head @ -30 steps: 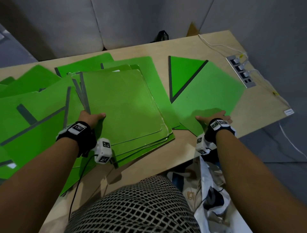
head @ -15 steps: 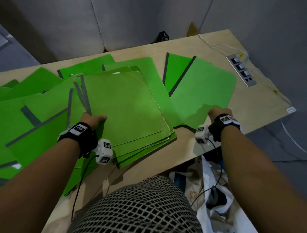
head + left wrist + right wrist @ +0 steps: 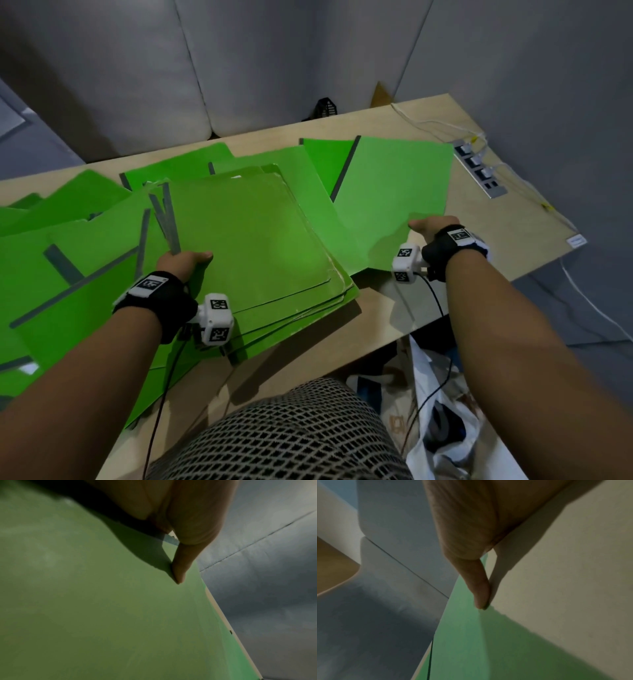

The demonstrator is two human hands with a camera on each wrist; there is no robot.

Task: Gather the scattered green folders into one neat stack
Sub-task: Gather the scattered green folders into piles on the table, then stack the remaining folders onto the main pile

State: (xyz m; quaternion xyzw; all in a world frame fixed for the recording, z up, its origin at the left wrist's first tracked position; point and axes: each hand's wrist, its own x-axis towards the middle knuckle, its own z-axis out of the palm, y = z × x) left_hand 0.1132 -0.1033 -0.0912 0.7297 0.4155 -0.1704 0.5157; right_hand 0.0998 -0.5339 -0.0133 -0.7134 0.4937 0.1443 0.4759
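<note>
A pile of green folders [image 3: 253, 240] lies in the middle of the wooden table [image 3: 496, 246]. My left hand [image 3: 185, 258] grips the pile's left edge, thumb [image 3: 178, 572] on the top folder [image 3: 102, 615], fingers hidden underneath. To the right, my right hand [image 3: 428, 226] pinches the near edge of a single green folder [image 3: 394, 192], with its thumb [image 3: 481, 591] on the green surface [image 3: 462, 635]. This folder overlaps the pile's right side and covers another folder with a dark spine [image 3: 322, 161]. More folders [image 3: 68, 257] lie scattered at the left.
A power strip [image 3: 479, 171] with white cables sits at the table's far right, and a white label [image 3: 577, 241] near the right edge. A plastic bag [image 3: 442, 411] lies below the near edge. Grey cushions [image 3: 239, 68] stand behind the table.
My right hand has turned the single folder from a diagonal to nearly square and drawn it left against the pile. The left hand has stayed on the pile's edge.
</note>
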